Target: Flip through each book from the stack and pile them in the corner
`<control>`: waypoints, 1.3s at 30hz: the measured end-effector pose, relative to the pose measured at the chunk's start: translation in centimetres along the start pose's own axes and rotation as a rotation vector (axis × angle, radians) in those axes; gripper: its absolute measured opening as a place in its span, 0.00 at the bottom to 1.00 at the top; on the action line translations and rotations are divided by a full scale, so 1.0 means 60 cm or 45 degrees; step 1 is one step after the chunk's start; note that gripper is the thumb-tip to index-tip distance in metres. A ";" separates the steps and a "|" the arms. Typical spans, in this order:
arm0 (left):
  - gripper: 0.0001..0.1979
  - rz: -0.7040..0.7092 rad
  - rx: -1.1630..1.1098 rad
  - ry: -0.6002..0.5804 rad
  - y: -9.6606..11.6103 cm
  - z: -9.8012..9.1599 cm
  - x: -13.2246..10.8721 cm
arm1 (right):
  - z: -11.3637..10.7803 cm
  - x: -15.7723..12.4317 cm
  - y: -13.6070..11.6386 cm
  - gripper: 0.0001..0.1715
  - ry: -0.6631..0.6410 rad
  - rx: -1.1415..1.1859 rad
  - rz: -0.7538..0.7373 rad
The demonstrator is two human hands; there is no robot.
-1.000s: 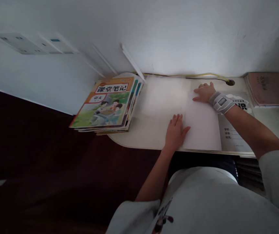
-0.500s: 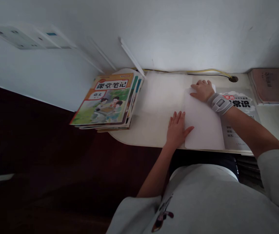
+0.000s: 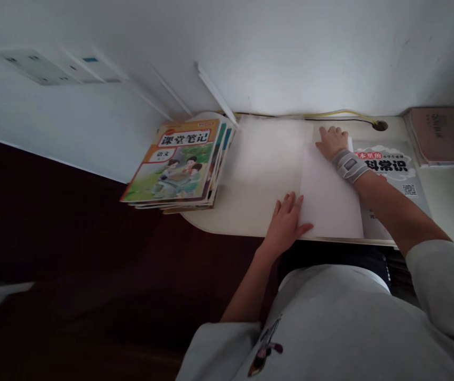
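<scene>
A blank white sheet (image 3: 328,196) lies flat on the desk, its right edge along a grey book (image 3: 391,206) with Chinese lettering on its cover. My left hand (image 3: 284,222) rests with fingers spread at the sheet's lower left edge, the thumb over its border. At the sheet's far edge, my right hand (image 3: 333,142) presses down with fingers apart, a pale band around the wrist. My right forearm crosses the grey book and hides part of it. What looks like a translucent sheet (image 3: 269,151) spreads to the left.
A stack of colourful workbooks (image 3: 175,164) sits on the left end of the white desk (image 3: 227,219), whose corner is rounded. A reddish-brown book (image 3: 447,135) lies at the back right. A yellow cable (image 3: 342,112) runs along the wall to a round hole (image 3: 380,126).
My right hand has shifted slightly left along the sheet's far edge, uncovering more of the grey book's title. My left hand has slid a little toward the desk's front edge.
</scene>
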State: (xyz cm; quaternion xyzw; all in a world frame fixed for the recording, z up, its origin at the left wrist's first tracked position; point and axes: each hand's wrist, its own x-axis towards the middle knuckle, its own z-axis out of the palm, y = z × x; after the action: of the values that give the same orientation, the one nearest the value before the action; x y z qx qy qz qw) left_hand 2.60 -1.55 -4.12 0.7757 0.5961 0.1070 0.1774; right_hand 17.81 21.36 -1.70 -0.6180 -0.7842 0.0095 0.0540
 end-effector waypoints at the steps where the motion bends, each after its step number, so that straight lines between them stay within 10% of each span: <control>1: 0.36 0.009 -0.024 0.002 -0.003 0.000 -0.002 | -0.003 -0.001 -0.005 0.25 -0.019 0.026 0.008; 10: 0.27 0.020 -0.136 0.073 -0.003 -0.004 -0.013 | -0.039 -0.032 0.092 0.36 0.208 0.239 -0.382; 21: 0.26 0.314 0.384 0.071 0.215 -0.005 0.096 | 0.049 -0.066 0.145 0.48 0.154 0.831 -0.249; 39: 0.20 0.441 0.226 0.127 0.177 0.033 0.113 | 0.053 -0.084 0.147 0.43 0.147 0.706 -0.256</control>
State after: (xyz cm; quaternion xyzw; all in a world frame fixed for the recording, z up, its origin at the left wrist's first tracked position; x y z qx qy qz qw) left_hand 14.54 2.28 -1.95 0.8729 0.4690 0.1212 0.0577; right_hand 27.20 18.71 -5.96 -0.4983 -0.8047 0.1830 0.2659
